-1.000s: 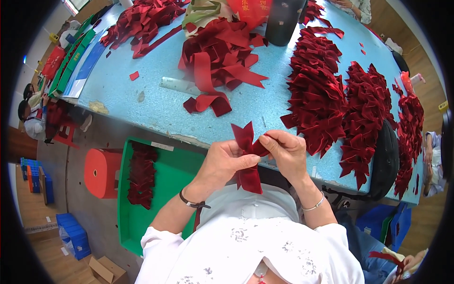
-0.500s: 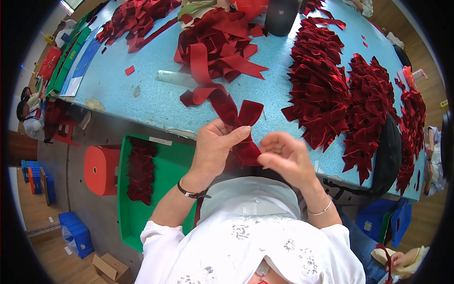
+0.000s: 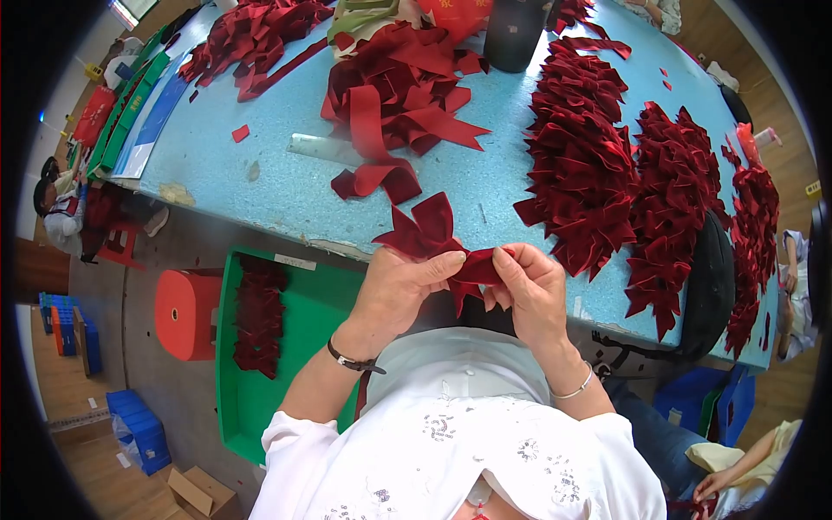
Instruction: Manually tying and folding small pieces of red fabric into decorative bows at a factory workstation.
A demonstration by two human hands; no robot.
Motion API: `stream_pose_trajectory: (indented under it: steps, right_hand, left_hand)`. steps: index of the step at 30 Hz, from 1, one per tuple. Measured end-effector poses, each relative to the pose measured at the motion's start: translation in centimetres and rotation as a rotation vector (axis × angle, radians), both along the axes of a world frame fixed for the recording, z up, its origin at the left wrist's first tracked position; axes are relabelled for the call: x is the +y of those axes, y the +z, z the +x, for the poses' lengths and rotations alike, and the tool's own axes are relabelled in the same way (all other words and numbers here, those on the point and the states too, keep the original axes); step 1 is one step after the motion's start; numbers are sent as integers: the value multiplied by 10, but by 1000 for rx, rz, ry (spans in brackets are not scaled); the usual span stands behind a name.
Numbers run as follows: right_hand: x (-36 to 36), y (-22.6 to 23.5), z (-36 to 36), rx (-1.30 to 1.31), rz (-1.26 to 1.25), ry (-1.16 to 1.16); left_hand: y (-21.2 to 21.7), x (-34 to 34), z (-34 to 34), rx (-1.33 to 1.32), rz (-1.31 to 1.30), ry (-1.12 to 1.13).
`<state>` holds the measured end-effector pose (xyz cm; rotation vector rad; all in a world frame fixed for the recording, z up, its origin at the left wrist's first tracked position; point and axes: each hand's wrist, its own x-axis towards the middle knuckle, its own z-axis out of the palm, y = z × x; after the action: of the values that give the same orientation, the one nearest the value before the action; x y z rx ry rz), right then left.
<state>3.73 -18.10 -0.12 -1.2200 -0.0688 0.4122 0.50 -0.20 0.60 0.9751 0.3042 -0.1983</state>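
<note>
Between my hands, just off the table's near edge, is a dark red velvet bow (image 3: 431, 227) with pointed tails. My left hand (image 3: 400, 282) pinches it near its middle, thumb on top. My right hand (image 3: 536, 293) grips the loop on the right between thumb and fingers. Beyond the bow, a loose red ribbon strip (image 3: 364, 121) curls on the table, trailing from a heap of cut ribbon (image 3: 394, 74). Rows of finished-looking red bows (image 3: 581, 165) lie stacked to the right.
The blue table (image 3: 234, 195) has a chipped near edge. A black cylinder (image 3: 513, 35) stands at the back. Below left, a green tray (image 3: 303, 347) holds more bows beside a red stool (image 3: 186, 314). A black bag (image 3: 712, 290) hangs at the right edge. Another person's hand (image 3: 712, 487) is at lower right.
My right hand has closed on the bow's loop. The bow has turned toward level and now lies apart from the ribbon strip on the table.
</note>
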Motion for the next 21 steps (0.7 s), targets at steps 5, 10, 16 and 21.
stream_pose_trajectory:
  steps: [5,10,16,21]
  right_hand:
    - [11,1,13,-72,-200,-74]
    - [13,9,3,-52,70,-85]
    - [11,8,-6,-63,44,73]
    - [-9,-4,12,-94,65,87]
  left_hand:
    - [7,-7,2,32,-156,6]
    - [1,-6,3,23,-178,116]
    - [-8,-18,3,-82,-183,159]
    - [-5,-4,-4,-69,-233,52]
